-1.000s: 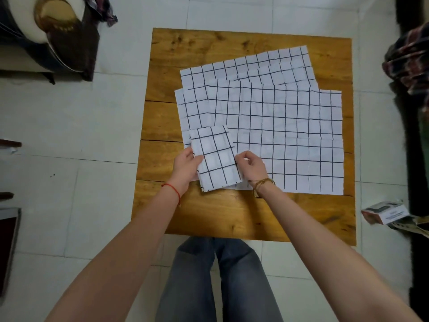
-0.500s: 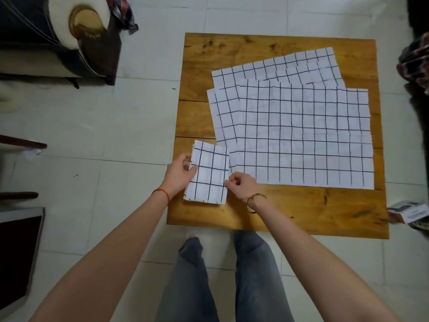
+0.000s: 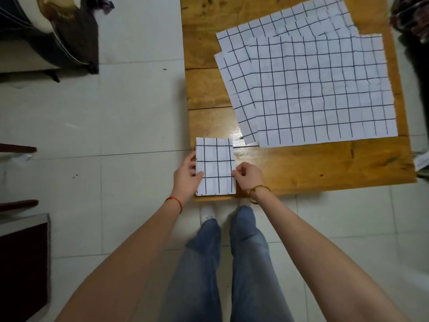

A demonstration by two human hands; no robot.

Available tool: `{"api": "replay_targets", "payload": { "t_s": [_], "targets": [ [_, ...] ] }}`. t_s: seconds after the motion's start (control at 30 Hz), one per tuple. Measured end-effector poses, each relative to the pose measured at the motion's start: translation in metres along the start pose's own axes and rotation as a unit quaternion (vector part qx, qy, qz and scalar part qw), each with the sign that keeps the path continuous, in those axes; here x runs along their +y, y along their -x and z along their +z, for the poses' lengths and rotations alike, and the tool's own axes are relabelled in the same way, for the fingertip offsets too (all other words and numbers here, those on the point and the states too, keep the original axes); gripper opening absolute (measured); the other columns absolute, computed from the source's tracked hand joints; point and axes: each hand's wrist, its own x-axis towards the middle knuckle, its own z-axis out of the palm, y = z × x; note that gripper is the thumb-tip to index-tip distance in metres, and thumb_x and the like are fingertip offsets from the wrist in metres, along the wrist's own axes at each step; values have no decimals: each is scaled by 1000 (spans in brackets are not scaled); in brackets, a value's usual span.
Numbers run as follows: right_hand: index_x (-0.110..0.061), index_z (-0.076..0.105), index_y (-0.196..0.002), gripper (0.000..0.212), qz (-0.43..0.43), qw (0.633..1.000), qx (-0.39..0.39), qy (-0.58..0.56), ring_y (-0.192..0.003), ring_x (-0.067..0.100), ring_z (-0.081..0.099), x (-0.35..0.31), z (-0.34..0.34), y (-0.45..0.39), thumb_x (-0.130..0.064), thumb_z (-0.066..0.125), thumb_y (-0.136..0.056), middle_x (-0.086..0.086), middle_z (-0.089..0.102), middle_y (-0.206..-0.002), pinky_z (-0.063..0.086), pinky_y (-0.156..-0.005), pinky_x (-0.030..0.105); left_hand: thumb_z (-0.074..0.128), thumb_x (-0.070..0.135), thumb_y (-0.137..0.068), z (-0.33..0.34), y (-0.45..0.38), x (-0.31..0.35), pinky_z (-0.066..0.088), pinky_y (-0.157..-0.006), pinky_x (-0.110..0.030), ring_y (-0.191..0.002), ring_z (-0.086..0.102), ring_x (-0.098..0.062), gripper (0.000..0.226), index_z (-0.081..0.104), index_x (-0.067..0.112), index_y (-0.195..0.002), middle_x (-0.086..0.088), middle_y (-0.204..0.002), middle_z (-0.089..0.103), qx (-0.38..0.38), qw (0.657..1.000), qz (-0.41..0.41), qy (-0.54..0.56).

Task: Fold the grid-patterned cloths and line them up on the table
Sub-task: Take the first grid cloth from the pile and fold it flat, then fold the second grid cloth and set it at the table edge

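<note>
Wooden table (image 3: 301, 168), folded cloth (image 3: 214, 167) cornered

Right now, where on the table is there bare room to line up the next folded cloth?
The bare near strip of the table, right of the folded cloth and below the flat cloths, is free. The left strip beside them is narrower. The middle and far right are covered.

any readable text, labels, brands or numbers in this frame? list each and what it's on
None readable.
Folded cloth and unfolded cloths: black grid lines only, no text.
Wooden table: no markings.
Object at the right frame edge: cut off and blurred, no print can be made out.
</note>
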Motion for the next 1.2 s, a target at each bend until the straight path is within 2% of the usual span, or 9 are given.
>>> {"api": "replay_targets", "payload": {
  "t_s": [0.07,0.13,0.4,0.5,0.6,0.77,1.0,1.1,1.2],
  "targets": [
    [-15,55,-85,10,0,1000,5,11,-73,14,53,1,6,0,-24,57,-91,0,59,-78,37,-57,20,58,1,-90,-1,1,-8,51,-66,-7,-86,58,1,62,38,21,-146,5,-115,57,1,1000,9,-9],
    [-16,55,-86,11,3,1000,9,21,-74,16,55,3,11,-2,-25,56,-91,0,59,-79,41,-63,23,59,0,-90,-3,1,-15,48,-64,-3,-87,58,-1,62,39,20,-146,3,-119,58,6,1000,17,-17],
    [-16,53,-92,14,-28,996,-23,83,-80,23,60,5,9,1,-29,55,-92,3,61,-82,50,-71,32,61,0,-88,-4,0,-24,48,-67,-6,-79,58,-1,59,44,16,-142,6,-113,59,25,999,21,-30],
    [-12,53,-101,20,-43,990,-43,129,-83,27,61,4,7,3,-31,51,-95,9,64,-90,53,-73,36,61,1,-88,-3,1,-25,48,-71,-9,-81,59,-3,57,47,17,-141,5,-113,60,36,998,26,-33],
    [-11,52,-108,26,-50,984,-52,164,-85,29,61,1,4,6,-34,47,-97,11,65,-95,52,-71,36,60,2,-88,-3,2,-25,47,-72,-9,-81,60,-5,55,48,16,-139,2,-114,61,41,998,29,-35],
    [-11,52,-105,24,-49,981,-28,183,-79,28,61,0,-1,10,-32,43,-97,11,65,-92,49,-64,33,59,6,-88,-4,6,-25,43,-67,-6,-82,59,-3,50,49,17,-136,4,-116,61,49,997,22,-54],
    [-13,55,-103,21,-48,987,20,152,-76,24,60,-1,-24,10,-30,44,-97,7,66,-87,50,-62,33,60,10,-87,-5,2,-2,50,-80,-24,-93,61,-12,42,57,17,-128,4,-113,64,81,991,53,-93],
    [-15,56,-105,22,-49,989,42,133,-78,23,62,-4,-39,5,-33,45,-96,4,67,-88,54,-68,37,58,9,-86,-3,-5,19,52,-88,-31,-98,60,-15,40,59,16,-125,0,-114,64,65,988,93,-104],
    [-16,56,-107,24,-52,990,68,109,-77,21,62,-6,-57,0,-35,48,-95,2,66,-88,55,-70,39,58,12,-87,4,-15,46,51,-91,-32,-103,58,-15,37,59,17,-124,0,-119,62,41,982,140,-121]
  ]
}}
